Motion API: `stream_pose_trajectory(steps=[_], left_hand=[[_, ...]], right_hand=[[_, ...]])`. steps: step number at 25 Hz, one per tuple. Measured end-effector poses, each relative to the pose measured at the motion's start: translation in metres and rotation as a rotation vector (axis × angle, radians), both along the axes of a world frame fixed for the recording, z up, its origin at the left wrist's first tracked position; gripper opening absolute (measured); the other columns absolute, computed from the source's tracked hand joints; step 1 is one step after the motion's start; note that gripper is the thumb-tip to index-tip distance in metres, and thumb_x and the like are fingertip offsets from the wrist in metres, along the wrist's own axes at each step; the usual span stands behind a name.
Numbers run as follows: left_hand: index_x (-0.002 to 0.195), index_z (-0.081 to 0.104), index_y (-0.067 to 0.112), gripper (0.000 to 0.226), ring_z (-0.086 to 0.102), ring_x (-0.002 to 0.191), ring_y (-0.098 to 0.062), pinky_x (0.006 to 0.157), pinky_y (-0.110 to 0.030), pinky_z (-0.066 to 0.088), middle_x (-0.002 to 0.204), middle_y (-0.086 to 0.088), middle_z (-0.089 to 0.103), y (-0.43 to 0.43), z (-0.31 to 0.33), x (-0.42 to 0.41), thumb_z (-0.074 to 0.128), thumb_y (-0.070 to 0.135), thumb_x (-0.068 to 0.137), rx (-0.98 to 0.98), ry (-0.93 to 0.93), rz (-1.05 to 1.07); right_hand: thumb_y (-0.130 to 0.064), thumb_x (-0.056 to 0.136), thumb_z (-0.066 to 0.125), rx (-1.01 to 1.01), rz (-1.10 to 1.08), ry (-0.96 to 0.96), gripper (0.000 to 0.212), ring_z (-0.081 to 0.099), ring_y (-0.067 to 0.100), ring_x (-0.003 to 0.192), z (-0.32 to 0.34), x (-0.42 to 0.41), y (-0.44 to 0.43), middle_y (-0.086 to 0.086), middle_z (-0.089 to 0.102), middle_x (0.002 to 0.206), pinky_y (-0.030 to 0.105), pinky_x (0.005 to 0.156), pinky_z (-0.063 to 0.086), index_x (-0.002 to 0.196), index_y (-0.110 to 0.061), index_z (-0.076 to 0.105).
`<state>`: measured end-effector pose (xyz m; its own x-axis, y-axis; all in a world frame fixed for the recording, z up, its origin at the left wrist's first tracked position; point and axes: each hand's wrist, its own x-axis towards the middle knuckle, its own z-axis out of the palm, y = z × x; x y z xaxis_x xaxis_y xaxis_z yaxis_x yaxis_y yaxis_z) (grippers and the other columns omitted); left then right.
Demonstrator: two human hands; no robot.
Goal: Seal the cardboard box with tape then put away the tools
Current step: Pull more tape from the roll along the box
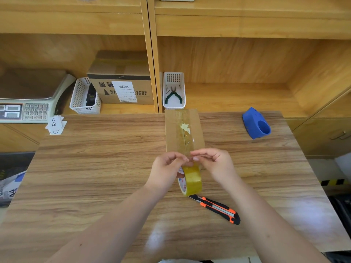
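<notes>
Near edge: black-and-orange plastic utility knife (216, 208) lies flat on the wood-grain tabletop (91, 168), just right of the hands.
Hands: left hand (167, 170) grips the roll of yellowish clear packing tape (191, 180) upright; right hand (213, 164) pinches at its loose end.
Handling: roll looks light and rigid, film thin and sticky; best held by the core.
Box: narrow brown cardboard box (183, 130) just beyond the fingers, old tape along its seam.
Far right: blue plastic tape dispenser (256, 123).
Shelf: white slotted basket with green-handled pliers (173, 94).
</notes>
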<state>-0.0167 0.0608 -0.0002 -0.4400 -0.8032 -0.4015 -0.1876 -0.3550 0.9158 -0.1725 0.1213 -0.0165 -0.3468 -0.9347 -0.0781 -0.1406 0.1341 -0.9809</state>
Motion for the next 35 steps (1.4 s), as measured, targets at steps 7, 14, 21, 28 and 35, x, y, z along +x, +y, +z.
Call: stream_pose_trajectory(steps=[7,14,21,28,35], left_hand=[[0.08,0.069,0.016,0.009,0.068,0.074,-0.013,0.069,-0.03,0.055,0.079,-0.005,0.077,0.005,-0.003,0.001,0.078,0.012,0.079,-0.061,-0.045,-0.041],[0.085,0.071,0.008,0.017,0.067,0.067,-0.003,0.062,-0.009,0.047,0.074,0.001,0.077,0.004,-0.004,0.004,0.081,0.016,0.075,-0.081,-0.039,-0.077],[0.077,0.075,0.017,0.022,0.068,0.073,0.002,0.073,-0.021,0.045,0.079,0.0,0.078,0.006,0.003,0.002,0.065,0.033,0.089,-0.018,0.03,-0.008],[0.085,0.075,0.014,0.024,0.071,0.08,-0.005,0.075,-0.026,0.041,0.078,-0.004,0.079,0.008,0.003,-0.003,0.067,0.036,0.086,0.015,0.025,0.025],[0.091,0.074,0.015,0.023,0.068,0.069,0.002,0.086,-0.031,0.048,0.076,-0.003,0.078,0.005,0.006,-0.003,0.07,0.037,0.085,-0.003,-0.017,-0.006]], right_hand=[[-0.001,0.075,0.076,-0.075,-0.032,0.025,0.032,0.067,0.005,0.084,-0.001,-0.002,0.001,-0.01,0.074,0.082,0.018,0.077,0.05,0.075,-0.033,0.077],[-0.012,0.074,0.078,-0.14,-0.017,0.265,0.022,0.054,0.016,0.111,0.001,-0.004,0.008,-0.015,0.067,0.101,0.022,0.096,0.038,0.08,-0.033,0.077],[-0.012,0.073,0.078,-0.174,-0.01,0.31,0.021,0.057,0.014,0.106,0.002,-0.007,0.009,-0.024,0.07,0.09,0.017,0.094,0.036,0.079,-0.031,0.076],[-0.013,0.074,0.078,-0.155,0.003,0.284,0.02,0.057,0.016,0.106,0.001,-0.006,0.01,-0.014,0.071,0.092,0.026,0.096,0.04,0.081,-0.031,0.077],[-0.012,0.074,0.078,-0.122,-0.028,0.273,0.015,0.059,0.014,0.103,-0.001,-0.004,0.014,-0.013,0.071,0.09,0.028,0.095,0.04,0.081,-0.026,0.078]])
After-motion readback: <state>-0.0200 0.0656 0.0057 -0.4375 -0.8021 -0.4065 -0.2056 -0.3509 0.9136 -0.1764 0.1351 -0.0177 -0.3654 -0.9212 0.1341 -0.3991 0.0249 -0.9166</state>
